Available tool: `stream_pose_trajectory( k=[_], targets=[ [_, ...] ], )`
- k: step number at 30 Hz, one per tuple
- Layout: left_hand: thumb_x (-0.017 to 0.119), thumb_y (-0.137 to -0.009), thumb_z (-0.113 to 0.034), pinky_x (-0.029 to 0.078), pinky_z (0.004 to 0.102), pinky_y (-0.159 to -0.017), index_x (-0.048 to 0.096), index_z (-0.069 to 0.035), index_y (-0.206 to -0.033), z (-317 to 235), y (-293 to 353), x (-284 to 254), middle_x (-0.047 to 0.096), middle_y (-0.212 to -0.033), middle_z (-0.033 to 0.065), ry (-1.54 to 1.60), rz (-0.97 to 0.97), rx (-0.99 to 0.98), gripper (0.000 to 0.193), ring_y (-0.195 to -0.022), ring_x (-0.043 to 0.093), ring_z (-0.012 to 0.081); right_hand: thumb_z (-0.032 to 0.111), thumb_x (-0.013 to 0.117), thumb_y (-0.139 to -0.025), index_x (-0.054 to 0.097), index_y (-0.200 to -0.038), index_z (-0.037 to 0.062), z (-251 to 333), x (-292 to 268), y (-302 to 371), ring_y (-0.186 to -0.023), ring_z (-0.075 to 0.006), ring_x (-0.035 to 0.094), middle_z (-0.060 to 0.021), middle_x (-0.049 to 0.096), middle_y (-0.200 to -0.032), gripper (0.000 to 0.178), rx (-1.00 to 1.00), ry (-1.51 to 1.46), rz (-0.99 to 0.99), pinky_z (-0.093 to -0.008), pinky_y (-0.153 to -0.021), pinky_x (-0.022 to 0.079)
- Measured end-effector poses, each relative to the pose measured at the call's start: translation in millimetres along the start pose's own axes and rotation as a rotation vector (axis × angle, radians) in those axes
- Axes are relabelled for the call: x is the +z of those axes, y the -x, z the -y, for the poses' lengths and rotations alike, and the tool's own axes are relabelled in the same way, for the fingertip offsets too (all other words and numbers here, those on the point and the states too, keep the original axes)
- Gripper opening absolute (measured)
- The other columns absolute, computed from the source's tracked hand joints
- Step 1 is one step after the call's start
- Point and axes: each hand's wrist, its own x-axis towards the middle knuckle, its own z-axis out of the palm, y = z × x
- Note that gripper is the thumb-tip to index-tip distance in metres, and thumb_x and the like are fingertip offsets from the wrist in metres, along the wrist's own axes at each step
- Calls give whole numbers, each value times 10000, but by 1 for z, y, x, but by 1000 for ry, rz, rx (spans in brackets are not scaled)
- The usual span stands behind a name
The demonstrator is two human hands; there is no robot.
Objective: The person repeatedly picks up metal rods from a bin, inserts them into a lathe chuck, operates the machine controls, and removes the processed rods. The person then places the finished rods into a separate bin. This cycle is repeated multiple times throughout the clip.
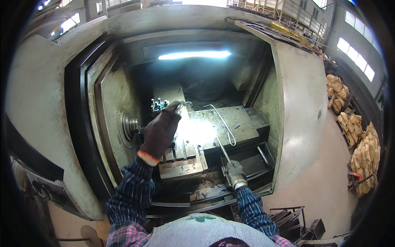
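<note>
My left hand (161, 126), in a dark brown knitted glove with an orange and white cuff, reaches over the metal bed inside a machine enclosure. Its fingers are closed around something small and shiny that I cannot make out. Just beyond it sits a cluster of small metal fittings (159, 104). My right hand (235, 173), in a grey glove, grips a straight metal rod (223, 149) whose far end points into a bright glare on the bed. A thin hooked wire (222, 121) with a looped end lies on the flat steel plate (242, 119).
On the left wall a round spindle (131, 124) sticks out near my left wrist. A lit tube lamp (194, 54) glows at the back. The enclosure's right wall (299, 94) stands beside my right arm. Wrapped brown bundles (365, 158) are stacked outside on the right.
</note>
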Motion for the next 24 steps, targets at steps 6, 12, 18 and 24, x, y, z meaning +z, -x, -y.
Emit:
stream_pose_trajectory(
  k=[6,12,18,24],
  targets=[
    [601,-1031,-371,528,352,-778,640,-82,-1310,-28,105,-60,717,-974,110,154,60,-531,403,-870,668,189,336,566,-976,701,-1121,50,21,7,-1,-865,-315,722,-158,743,-867,348,78,198,75,-454,-804,533],
    [586,-990,-593,511,336,-812,701,-55,-1177,-15,168,-85,711,-966,83,258,289,-1019,580,-849,617,176,316,615,-930,752,-1120,77,-46,-20,41,-877,-277,743,-151,765,-960,334,74,352,257,-403,-838,545],
    [633,-978,-549,522,362,-837,592,-72,-1403,11,213,-79,712,-965,93,128,115,-894,640,-848,638,222,286,728,-946,740,-1152,64,16,-20,66,-746,-145,683,-74,743,-857,302,-22,-9,128,-308,-688,538],
    [774,-928,-271,534,216,-664,565,-40,-1415,-48,186,-116,665,-1098,45,461,-97,-1068,578,-793,625,47,232,760,-940,738,-1129,40,126,9,45,-702,-116,668,-60,736,-808,271,-497,-164,147,-282,-638,530]
  ],
)
